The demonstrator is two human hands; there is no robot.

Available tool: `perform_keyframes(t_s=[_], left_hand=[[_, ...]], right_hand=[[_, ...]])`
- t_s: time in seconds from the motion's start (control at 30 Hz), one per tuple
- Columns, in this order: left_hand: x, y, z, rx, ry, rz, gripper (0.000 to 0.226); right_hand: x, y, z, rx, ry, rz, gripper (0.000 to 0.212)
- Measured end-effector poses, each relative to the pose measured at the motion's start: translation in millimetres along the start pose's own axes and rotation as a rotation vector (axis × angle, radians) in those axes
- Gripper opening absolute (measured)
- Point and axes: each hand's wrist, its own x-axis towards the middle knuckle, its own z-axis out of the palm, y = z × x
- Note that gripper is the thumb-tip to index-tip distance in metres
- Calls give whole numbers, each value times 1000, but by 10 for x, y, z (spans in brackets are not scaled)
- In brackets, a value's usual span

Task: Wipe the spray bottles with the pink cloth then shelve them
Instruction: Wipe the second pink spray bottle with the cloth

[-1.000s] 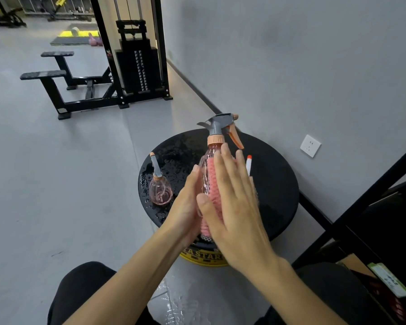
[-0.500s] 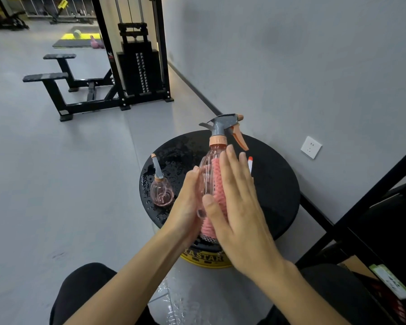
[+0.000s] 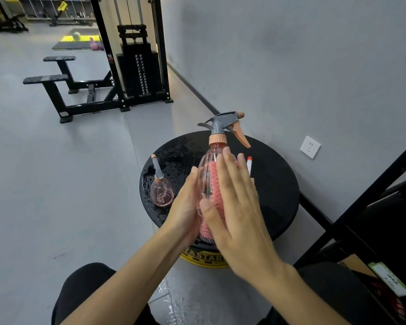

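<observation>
Tall spray bottle (image 3: 205, 170) is standing upright at frame centre, on the near edge of the round black table (image 3: 277, 188). Right hand (image 3: 234, 207) is pressing the pink cloth (image 3: 215, 184) flat against the bottle's right side, fingers straight and together, not curling round anything. Left hand (image 3: 185, 207) is bracing the bottle's left side, fingers also straight, palm on the plastic. Cloth is sitting between right palm and bottle, showing through the clear body. Small spray bottle (image 3: 161, 192) is standing on the wet left part of the table, just left of the left hand, not touching it. White stick with red tip (image 3: 249, 163) is poking out behind the right fingers, possibly a marker, mostly hidden. Black shelf frame (image 3: 361, 202) is running along the frame's right edge
</observation>
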Motion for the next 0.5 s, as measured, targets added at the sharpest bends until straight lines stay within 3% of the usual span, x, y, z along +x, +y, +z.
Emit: perform_keyframes(t_s=[0.2, 0.5], left_hand=[[-21, -75, 9, 41, -1, -21, 45], [38, -46, -58, 16, 12, -16, 46]], right_hand=[[374, 86, -145, 55, 25, 54, 71], [-18, 8, -18, -11, 6, 2, 68]])
